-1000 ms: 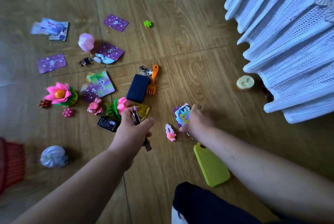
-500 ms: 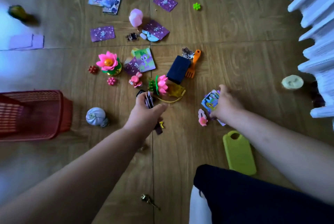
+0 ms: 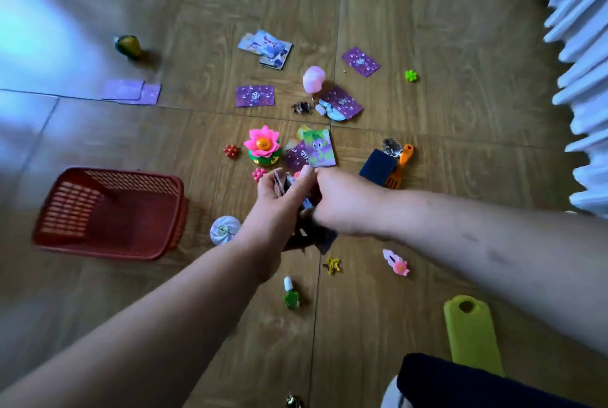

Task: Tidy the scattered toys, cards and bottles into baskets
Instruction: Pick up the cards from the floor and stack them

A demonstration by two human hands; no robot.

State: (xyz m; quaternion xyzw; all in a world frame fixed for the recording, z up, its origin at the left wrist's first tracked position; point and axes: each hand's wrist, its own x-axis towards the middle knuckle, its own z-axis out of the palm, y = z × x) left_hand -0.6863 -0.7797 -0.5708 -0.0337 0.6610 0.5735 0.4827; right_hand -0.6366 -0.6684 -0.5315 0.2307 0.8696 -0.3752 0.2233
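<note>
- Curtain [image 3: 579,78] boxes us in from 1 to 3 o'clock. The floor [image 3: 427,29] toward 12 and 10 is wide open for reaching.
- Red basket [image 3: 108,213] sits near the hands at their 9 o'clock. It looks empty from here, so we figure we're barely started.
- Left hand [image 3: 279,210] pinches a small stack of cards [image 3: 279,182] between thumb and fingers. Right hand [image 3: 342,203] is curled up against it, and we can't tell what it grips, if anything.
- Left to grab: purple card [image 3: 255,96] and lotus toy [image 3: 263,146] at 12, little green bottle [image 3: 291,295] at 6.
</note>
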